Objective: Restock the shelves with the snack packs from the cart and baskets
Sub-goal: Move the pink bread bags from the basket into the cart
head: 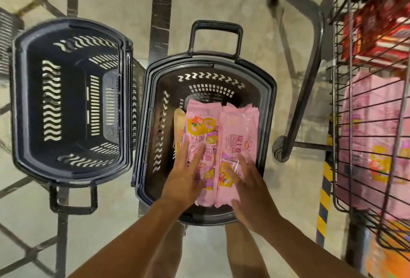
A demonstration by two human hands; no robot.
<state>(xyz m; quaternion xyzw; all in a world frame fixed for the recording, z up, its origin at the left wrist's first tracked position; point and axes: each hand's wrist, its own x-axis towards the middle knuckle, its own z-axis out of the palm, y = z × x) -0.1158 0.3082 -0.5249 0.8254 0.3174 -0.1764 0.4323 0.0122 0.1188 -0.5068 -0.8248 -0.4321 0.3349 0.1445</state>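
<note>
Two pink snack packs (221, 135) lie side by side in the black basket (268, 100) on the floor below me. A tan pack (178, 126) stands wedged at their left. My left hand (185, 173) rests with straight, spread fingers on the left pink pack. My right hand (248, 186) lies with straight fingers on the near end of the right pink pack. Neither hand curls round a pack. The wire cart (363, 135) at the right holds more pink packs (368, 144) low down and red boxes (377, 40) above.
A second black basket (20, 100) with nothing in it stands to the left on the floor. The cart's dark frame and a wheel (281, 149) sit between basket and cart. Yellow-black hazard tape (325, 191) runs along the floor. Dark tile lines cross the pale floor.
</note>
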